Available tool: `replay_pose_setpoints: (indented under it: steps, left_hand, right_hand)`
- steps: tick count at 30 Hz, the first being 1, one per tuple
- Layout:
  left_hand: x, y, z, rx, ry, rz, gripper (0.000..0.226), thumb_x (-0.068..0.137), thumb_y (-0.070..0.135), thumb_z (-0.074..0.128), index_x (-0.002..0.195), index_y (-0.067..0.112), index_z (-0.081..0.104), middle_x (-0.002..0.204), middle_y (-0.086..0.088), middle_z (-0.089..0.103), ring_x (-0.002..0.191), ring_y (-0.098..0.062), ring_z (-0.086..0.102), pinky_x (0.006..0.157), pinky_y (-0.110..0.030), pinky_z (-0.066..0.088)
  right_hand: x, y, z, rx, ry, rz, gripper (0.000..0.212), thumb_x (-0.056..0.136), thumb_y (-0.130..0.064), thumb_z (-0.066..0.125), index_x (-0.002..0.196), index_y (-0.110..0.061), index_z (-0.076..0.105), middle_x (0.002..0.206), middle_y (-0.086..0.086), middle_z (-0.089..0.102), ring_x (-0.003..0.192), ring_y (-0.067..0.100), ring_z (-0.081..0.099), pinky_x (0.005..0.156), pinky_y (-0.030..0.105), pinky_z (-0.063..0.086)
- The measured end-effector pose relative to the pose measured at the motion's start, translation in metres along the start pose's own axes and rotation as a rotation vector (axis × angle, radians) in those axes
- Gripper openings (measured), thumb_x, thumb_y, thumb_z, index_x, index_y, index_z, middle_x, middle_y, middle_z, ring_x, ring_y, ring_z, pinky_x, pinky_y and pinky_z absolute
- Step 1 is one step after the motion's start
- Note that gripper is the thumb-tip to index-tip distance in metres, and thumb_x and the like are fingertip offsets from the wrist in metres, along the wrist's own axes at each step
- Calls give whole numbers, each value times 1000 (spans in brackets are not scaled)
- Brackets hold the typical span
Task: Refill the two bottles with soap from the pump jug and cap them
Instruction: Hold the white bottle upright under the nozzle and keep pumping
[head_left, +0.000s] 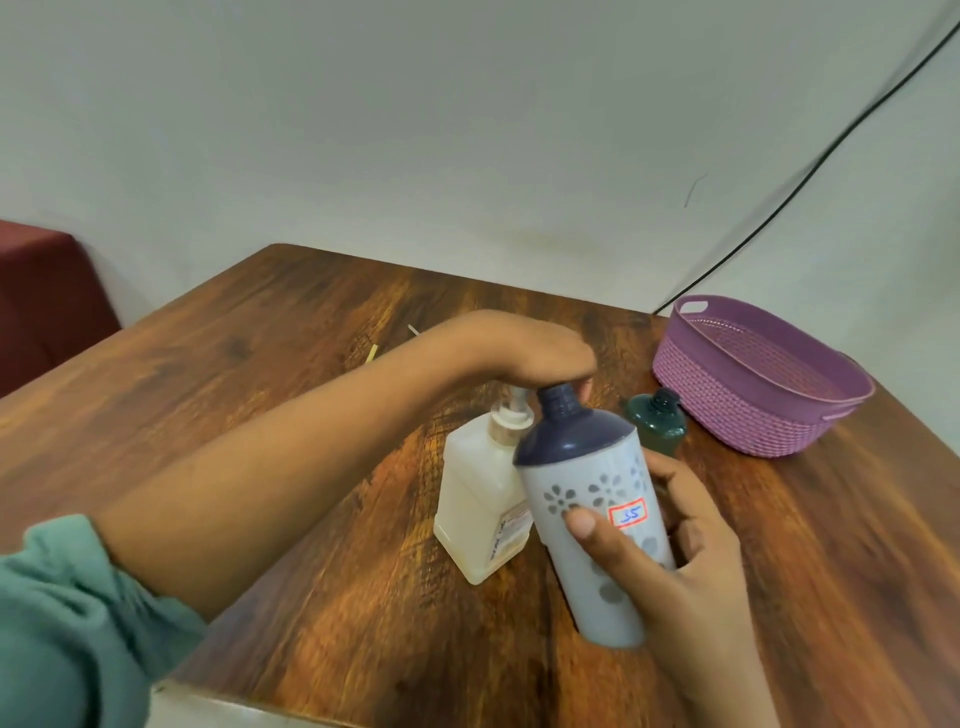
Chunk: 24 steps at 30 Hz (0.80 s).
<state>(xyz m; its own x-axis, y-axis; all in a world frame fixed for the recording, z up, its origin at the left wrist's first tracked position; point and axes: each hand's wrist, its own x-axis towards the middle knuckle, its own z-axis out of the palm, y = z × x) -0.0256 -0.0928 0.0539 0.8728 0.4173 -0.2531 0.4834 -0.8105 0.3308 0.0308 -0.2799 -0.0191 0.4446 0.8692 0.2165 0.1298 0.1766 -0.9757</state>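
Right hand wraps the grey floral bottle w/ navy shoulder, thumb across the front, holding it tilted so its open neck sits by the pump jug spout. Left hand lies palm-down over the pump head, fingers curled over it; prob pressing, can't tell for sure. Jug stands on wooden table. Small dark green bottle stands behind, just beside purple basket

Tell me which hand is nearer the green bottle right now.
Right. The right hand grips the grey flowered bottle just in front of the green bottle; the left hand sits over the pump jug, farther left.
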Motion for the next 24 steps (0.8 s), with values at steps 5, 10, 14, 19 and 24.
replay_pose_setpoints:
  steps: [5, 10, 14, 19, 24]
  left_hand:
    - [-4, -3, 4, 15, 27, 20, 27, 97, 12, 32, 86, 9, 57, 105, -14, 61, 88, -19, 51, 84, -31, 43]
    - [1, 2, -7, -8, -22, 10, 33, 98, 14, 35, 99, 0, 64, 106, -12, 60, 92, -23, 53, 91, -36, 44]
    - [-2, -4, 11, -100, 9, 21, 29, 96, 14, 33, 88, 9, 60, 100, -10, 60, 83, -19, 50, 77, -28, 43]
    - [-3, 0, 0, -36, 23, 14, 30, 99, 14, 31, 87, 9, 58, 97, -7, 58, 84, -15, 50, 73, -21, 40]
    - [-5, -3, 7, -71, 94, -19, 30, 98, 13, 30, 84, 10, 56, 98, -5, 57, 87, -16, 50, 70, -20, 38]
  right_hand:
    - [1, 0, 0, -7, -1, 4, 63, 38, -44, 81, 98, -33, 65, 88, -5, 73, 73, 11, 70, 55, 19, 52]
    - [2, 1, 2, 12, -20, 5, 62, 38, -44, 80, 97, -34, 66, 87, -3, 73, 73, 11, 70, 54, 19, 52]
    - [2, 1, 0, -21, -44, 8, 62, 39, -44, 82, 98, -35, 67, 89, -4, 72, 75, 13, 70, 57, 21, 54]
    - [2, -1, 1, 1, -52, 3, 65, 40, -41, 81, 102, -28, 65, 88, -3, 73, 73, 12, 70, 54, 19, 53]
    - [0, -1, 2, -12, -46, 22, 64, 40, -44, 79, 100, -29, 65, 86, -5, 72, 71, 10, 70, 53, 18, 52]
